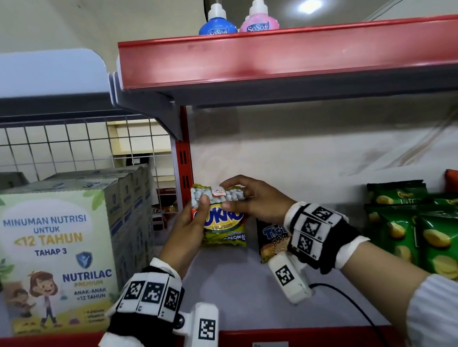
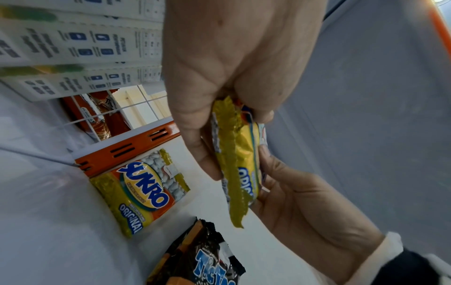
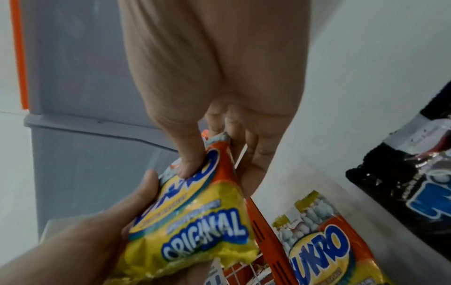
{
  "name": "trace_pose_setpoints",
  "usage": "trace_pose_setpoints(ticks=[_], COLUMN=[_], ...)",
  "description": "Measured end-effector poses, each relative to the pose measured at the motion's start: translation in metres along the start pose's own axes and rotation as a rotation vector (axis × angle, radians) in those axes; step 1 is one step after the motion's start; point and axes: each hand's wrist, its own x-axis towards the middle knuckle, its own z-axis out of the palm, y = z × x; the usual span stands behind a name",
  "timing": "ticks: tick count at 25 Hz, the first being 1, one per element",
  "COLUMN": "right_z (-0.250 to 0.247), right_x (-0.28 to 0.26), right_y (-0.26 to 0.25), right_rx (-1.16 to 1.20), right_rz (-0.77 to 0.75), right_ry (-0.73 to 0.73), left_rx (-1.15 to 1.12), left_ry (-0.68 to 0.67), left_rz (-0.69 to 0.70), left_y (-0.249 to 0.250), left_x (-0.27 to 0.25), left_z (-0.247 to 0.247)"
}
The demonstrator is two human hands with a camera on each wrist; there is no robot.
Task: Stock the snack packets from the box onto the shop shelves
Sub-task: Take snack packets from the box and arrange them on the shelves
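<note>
Yellow-and-orange foil: one Sukro Original packet (image 1: 222, 218), held in the air between both hands above the left end of the shelf (image 1: 239, 295), close to the red slotted upright (image 1: 184, 167).

Grip, left hand (image 1: 192, 225): thumb curled over the packet's front near the top, fingers behind it; the packet's left side is pinched. Grip, right hand (image 1: 250, 199): fingers and thumb pinch the upper right edge, near the clear window showing pale coated nuts.

Packet: small pillow pouch, crimped yellow-green seals at top and bottom, blue "SUKRO" lettering on a yellow oval, "ORIGINAL" beneath. Likely light and crinkly, prone to slipping or slumping.

Second Sukro packet (image 2: 141, 194): seen from the wrists, already standing at the back of the shelf beside the upright, face outward.

Step in hand, as judged: set the held packet in front of or beside the shelved one. Do it well by keeping it upright, label forward, bottom seal landing first, and releasing only once it leans steady.

Neighbours: black Tic Tac snack packet (image 1: 272, 240) just to the right; green Chitato Lite bags (image 1: 452, 242) farther right; Nutrilac cartons (image 1: 53, 253) on the adjoining shelf to the left.
</note>
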Motion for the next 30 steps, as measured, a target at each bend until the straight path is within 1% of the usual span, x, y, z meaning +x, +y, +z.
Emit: trace_pose_setpoints(ticks=[3, 5, 6, 8, 10, 13, 16, 19, 22, 25, 27, 30], right_z=[0.004, 0.005, 0.007, 0.014, 0.023, 0.031, 0.037, 0.041, 0.039, 0.032, 0.027, 0.020], right_x=[0.015, 0.028, 0.034, 0.044, 0.051, 0.056, 0.062, 0.065, 0.063, 0.056, 0.044, 0.018], right_y=[0.008, 0.018, 0.024, 0.035, 0.045, 0.056, 0.056, 0.052, 0.043, 0.029, 0.018, 0.000], right_rx=[-0.046, -0.173, -0.264, -0.431, -0.528, -0.616, -0.646, -0.805, -0.792, -0.772, -0.674, -0.431], right_rz=[0.039, 0.078, 0.096, 0.126, 0.162, 0.227, 0.287, 0.336, 0.324, 0.223, 0.139, 0.072], right_ry=[0.135, 0.212, 0.221, 0.228, 0.231, 0.178, 0.165, 0.100, 0.115, 0.152, 0.221, 0.350], left_rx=[0.057, 0.099, 0.123, 0.177, 0.208, 0.220, 0.200, 0.188, 0.200, 0.200, 0.197, 0.226], left_ry=[0.115, 0.136, 0.130, 0.132, 0.118, 0.070, 0.069, 0.031, -0.017, -0.006, 0.006, 0.019], left_rz=[-0.037, -0.077, -0.091, -0.110, -0.125, -0.132, -0.139, -0.154, -0.161, -0.167, -0.167, -0.156], left_y=[0.000, -0.001, 0.000, -0.002, -0.003, -0.005, -0.008, -0.009, -0.011, -0.012, -0.011, -0.003], left_x=[0.004, 0.007, 0.008, 0.008, 0.006, 0.006, 0.009, 0.012, 0.016, 0.016, 0.010, -0.004], left_z=[-0.009, -0.019, -0.023, -0.030, -0.035, -0.040, -0.043, -0.044, -0.044, -0.042, -0.035, -0.019])
